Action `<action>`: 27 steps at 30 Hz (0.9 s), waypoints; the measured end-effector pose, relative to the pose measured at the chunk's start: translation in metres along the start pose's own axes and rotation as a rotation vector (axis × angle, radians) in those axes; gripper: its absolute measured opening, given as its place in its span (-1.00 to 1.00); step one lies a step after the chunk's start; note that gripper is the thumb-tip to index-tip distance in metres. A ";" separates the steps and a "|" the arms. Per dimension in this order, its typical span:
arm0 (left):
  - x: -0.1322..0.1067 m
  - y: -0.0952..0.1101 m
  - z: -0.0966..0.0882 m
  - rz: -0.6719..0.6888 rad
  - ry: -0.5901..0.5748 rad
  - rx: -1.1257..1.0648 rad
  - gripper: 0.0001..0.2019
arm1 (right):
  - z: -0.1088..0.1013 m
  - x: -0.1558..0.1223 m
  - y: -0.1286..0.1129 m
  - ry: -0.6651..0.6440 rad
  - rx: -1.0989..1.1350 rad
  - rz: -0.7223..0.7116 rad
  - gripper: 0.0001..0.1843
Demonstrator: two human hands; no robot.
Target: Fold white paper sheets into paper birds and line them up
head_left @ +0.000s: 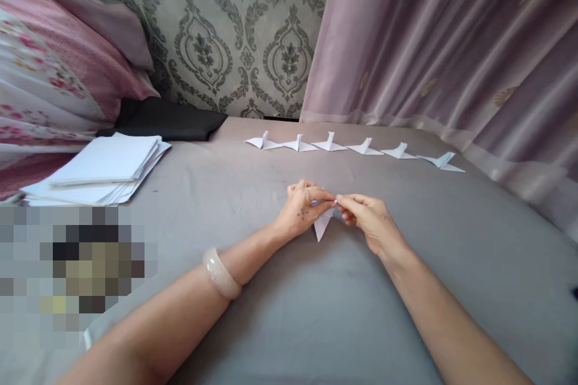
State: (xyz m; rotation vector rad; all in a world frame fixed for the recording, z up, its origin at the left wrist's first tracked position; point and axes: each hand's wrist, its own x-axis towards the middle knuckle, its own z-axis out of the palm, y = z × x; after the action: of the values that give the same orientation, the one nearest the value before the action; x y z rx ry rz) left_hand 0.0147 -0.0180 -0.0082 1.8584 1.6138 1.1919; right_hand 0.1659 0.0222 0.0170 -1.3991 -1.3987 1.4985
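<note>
My left hand point(306, 209) is closed on a white folded paper bird point(323, 227), holding its body from above and the left. One pointed paper wing sticks out below my fingers toward me. My right hand point(363, 216) pinches the bird's small tip between thumb and forefinger, close against the left fingertips. Much of the paper is hidden behind the fingers. Beyond my hands, several finished-looking white paper birds point(330, 143) stand in a row with wings spread.
A stack of white paper sheets point(106, 159) lies at the left, in front of a folded black cloth or bag point(169, 119). Grey fabric point(289, 313) covers the flat surface. Pink curtains point(406, 42) hang at the right, floral fabric point(49, 72) at the left. The lower left is pixelated.
</note>
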 end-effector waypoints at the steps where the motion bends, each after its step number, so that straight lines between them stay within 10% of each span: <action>1: 0.000 -0.001 0.000 0.001 0.006 -0.024 -0.89 | 0.000 0.001 0.000 -0.014 0.030 0.028 -0.75; 27: 0.003 -0.009 0.000 -0.021 -0.001 -0.225 -0.88 | -0.008 0.011 0.006 -0.142 0.137 0.127 -0.73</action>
State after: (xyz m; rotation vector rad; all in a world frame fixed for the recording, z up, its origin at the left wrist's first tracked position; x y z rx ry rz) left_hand 0.0093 -0.0130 -0.0139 1.6966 1.4296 1.3048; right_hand 0.1719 0.0331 0.0090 -1.3407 -1.2833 1.7714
